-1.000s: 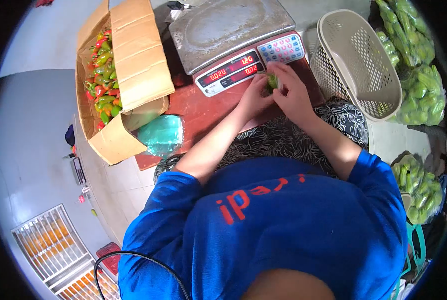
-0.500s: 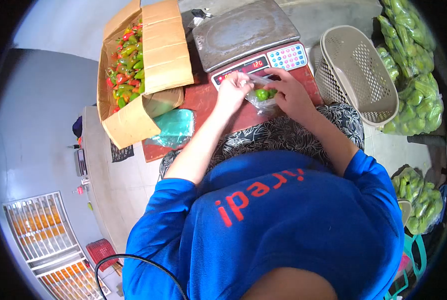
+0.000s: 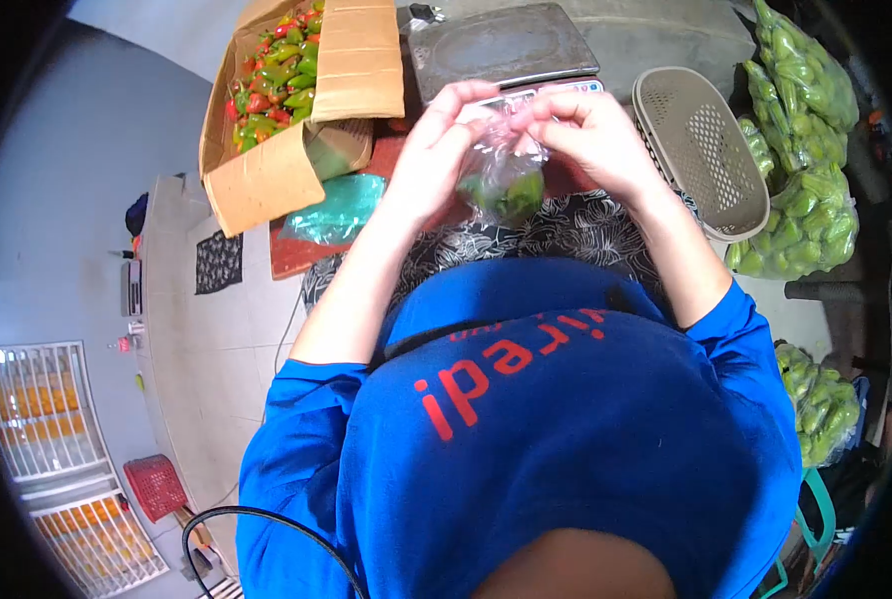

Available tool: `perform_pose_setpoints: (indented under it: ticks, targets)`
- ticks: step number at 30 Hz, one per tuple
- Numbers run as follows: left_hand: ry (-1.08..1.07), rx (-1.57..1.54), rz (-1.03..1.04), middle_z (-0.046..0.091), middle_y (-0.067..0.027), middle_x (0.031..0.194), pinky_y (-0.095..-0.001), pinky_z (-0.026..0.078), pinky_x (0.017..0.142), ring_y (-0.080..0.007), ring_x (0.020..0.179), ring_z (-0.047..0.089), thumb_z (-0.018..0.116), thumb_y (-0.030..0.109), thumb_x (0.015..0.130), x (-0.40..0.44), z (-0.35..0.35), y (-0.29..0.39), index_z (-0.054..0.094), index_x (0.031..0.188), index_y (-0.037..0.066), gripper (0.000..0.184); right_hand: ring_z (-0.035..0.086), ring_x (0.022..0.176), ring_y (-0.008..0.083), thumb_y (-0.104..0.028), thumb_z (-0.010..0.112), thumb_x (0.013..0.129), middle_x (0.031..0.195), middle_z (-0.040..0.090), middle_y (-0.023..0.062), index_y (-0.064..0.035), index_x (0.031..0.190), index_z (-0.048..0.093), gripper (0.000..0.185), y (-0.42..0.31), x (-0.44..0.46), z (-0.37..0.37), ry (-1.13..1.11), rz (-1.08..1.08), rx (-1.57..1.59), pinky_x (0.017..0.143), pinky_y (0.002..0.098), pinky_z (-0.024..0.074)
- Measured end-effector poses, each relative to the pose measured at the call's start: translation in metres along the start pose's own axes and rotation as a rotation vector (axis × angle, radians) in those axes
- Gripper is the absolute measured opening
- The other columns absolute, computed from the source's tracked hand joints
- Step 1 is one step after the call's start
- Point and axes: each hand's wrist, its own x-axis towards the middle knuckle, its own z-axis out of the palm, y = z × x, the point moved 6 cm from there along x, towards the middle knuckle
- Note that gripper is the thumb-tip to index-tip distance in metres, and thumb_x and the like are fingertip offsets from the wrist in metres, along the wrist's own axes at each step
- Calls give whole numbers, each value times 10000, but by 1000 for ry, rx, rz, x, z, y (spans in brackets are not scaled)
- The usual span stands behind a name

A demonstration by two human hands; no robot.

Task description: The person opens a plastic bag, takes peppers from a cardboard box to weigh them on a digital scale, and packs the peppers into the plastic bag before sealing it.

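A clear plastic bag point(image 3: 498, 160) with green peppers point(image 3: 514, 196) at its bottom hangs in front of my chest. My left hand point(image 3: 441, 145) pinches the gathered top of the bag from the left. From the right, my right hand point(image 3: 591, 140) closes its fingers on the same top. Behind my hands stands a weighing scale point(image 3: 506, 45) with a worn metal plate; its display is mostly hidden by my hands and the bag.
An open cardboard box point(image 3: 361, 60) of red and green peppers point(image 3: 281, 75) stands at the left, with green plastic bags point(image 3: 334, 210) beside it. On the right are a beige basket point(image 3: 705, 150) and bags of green vegetables point(image 3: 805, 220). A red basket point(image 3: 154, 487) sits lower left.
Both hands have lifted the bag up and closer to me, off the area before the scale. My fingers have come together at its top, and the peppers hang lower in it.
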Motion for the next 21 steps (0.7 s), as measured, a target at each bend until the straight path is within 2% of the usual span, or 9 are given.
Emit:
perform_pose_setpoints:
  ticks: [2, 4, 6, 9, 12, 16, 17, 18, 21]
  targets:
    - [8, 239, 154, 526, -147, 1179, -335, 436, 935, -221, 1084, 529, 599, 98, 816, -17, 15, 22, 296, 1367, 41, 631, 616, 883, 116, -118, 601, 832, 949, 672, 45, -24, 1009, 681, 216, -42, -3, 13, 44, -52, -4, 788, 268, 498]
    - [21, 646, 531, 509, -186, 1217, -349, 426, 973, -256, 1137, 518, 745, 131, 722, -38, 30, 51, 208, 1410, 49, 876, 605, 956, 113, -122, 622, 844, 1012, 664, 63, -30, 1105, 645, 278, -73, -7, 22, 44, -138, 56, 833, 262, 491]
    - [135, 697, 423, 571, -177, 1154, -341, 472, 922, -260, 1065, 589, 728, 111, 733, -45, 29, 60, 260, 1386, 51, 805, 596, 949, 106, -81, 625, 836, 1085, 629, 67, -19, 1157, 611, 327, -95, -13, 29, 13, -207, 133, 819, 256, 492]
    - [94, 545, 392, 571, -136, 1181, -340, 479, 900, -243, 1062, 589, 624, 40, 820, -44, 19, 69, 399, 1330, 58, 558, 580, 941, 91, -66, 628, 838, 1159, 576, 71, -5, 1223, 550, 397, -108, -21, 22, 144, -461, -117, 806, 255, 493]
    - [226, 823, 921, 592, -156, 1149, -350, 490, 878, -268, 1051, 599, 594, 53, 843, -69, 26, 81, 499, 1228, 36, 397, 566, 935, 79, -74, 636, 840, 1196, 532, 71, -12, 1282, 488, 471, -82, -23, 12, 171, -299, 34, 788, 244, 491]
    - [58, 830, 151, 641, -159, 864, -361, 507, 746, -306, 831, 650, 528, 132, 876, -35, 2, -21, 528, 1179, 95, 306, 550, 960, 102, -112, 661, 836, 1185, 538, 78, -27, 1296, 475, 504, -39, -25, 0, 182, -187, -40, 907, 275, 437]
    - [110, 757, 349, 640, -127, 786, -369, 499, 689, -271, 751, 653, 549, 152, 865, -41, 3, -13, 524, 1174, 93, 316, 534, 1011, 118, -137, 660, 842, 1183, 545, 80, -26, 1295, 476, 501, -29, -25, -3, 182, -178, -59, 949, 291, 409]
    - [90, 683, 383, 622, -100, 750, -353, 499, 672, -205, 736, 643, 564, 158, 861, -41, 7, 0, 525, 1170, 92, 318, 523, 1037, 120, -151, 652, 847, 1178, 550, 89, -16, 1295, 470, 501, -25, -26, -2, 141, -176, -11, 940, 285, 414]
    - [159, 773, 141, 574, -36, 709, -284, 476, 661, -128, 670, 559, 598, 153, 848, -22, -11, 13, 522, 1159, 86, 327, 530, 980, 111, -156, 679, 829, 1228, 519, 112, -6, 1312, 449, 555, -13, -24, -7, 162, -123, -8, 921, 272, 426]
